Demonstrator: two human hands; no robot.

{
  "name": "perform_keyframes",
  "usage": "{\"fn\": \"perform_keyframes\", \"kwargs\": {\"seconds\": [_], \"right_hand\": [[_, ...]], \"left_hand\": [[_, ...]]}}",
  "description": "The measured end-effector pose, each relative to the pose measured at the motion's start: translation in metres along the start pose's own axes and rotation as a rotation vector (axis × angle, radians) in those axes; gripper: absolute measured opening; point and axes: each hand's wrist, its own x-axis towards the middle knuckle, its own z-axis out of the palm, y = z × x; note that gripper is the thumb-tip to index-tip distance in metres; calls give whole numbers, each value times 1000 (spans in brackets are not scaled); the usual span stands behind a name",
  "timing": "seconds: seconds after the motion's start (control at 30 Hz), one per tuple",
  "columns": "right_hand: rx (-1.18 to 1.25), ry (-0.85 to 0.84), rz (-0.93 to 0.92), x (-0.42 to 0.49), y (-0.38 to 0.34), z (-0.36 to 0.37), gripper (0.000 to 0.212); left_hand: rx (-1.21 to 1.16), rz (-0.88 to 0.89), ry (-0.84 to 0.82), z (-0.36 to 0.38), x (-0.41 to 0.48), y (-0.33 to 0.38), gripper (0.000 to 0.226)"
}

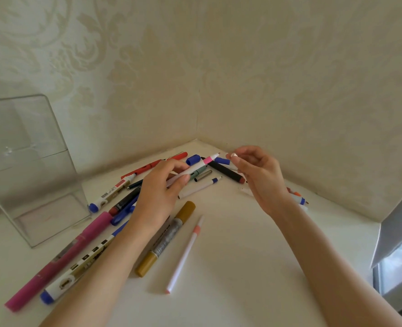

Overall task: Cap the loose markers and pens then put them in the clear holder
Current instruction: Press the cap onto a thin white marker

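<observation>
Head — 1 holder (30,161), 1 pink-band mkr (207,159)

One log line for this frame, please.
phase: capping | left hand: holds pink-banded pen, uncapped | right hand: pinches white cap, not yet on | clear holder: no pens inside

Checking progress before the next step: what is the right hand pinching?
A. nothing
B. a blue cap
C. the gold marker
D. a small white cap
D: the right hand pinches a small white cap at its fingertips, just off the tip of the pink-banded pen that the left hand holds.
</observation>
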Motion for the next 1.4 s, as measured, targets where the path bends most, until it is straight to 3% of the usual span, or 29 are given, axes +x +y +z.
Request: {"fn": "perform_keyframes", "kwargs": {"seconds": [0.27, 0.57, 0.77, 0.9, 1.0, 1.1, 1.2, 1.33, 1.4], "right_hand": [[17, -118, -49, -2, 0, 3, 26], [-79, -170, -66, -8, -7, 4, 20], [-109, -42, -117, -11, -7, 13, 9], [-33, 70, -177, -16, 3, 30, 21], [-33, 75, -135, -16, 10, 35, 14], [-65, 62, -78, -17, 13, 37, 22], [-35, 30, -72, -14, 4, 33, 16], [-150, 186, 10, -4, -8, 5, 10], [-309, 219, 95, -2, -4, -7, 13]], "left_hand": [[113, 87, 6, 0, -1, 0, 19], [251, 152, -30, -4, 0, 1, 20], [157, 120, -177, -1, -6, 12, 19], [126, 76, -185, 13, -13, 19, 15], [149, 61, -143, 17, -17, 16, 15], [189, 55, -107, 16, -19, 13, 13], [91, 19, -148, 18, -16, 18, 14], [137, -43, -177, 17, -3, 17, 29], [244, -70, -141, 13, 3, 8, 22]]}}
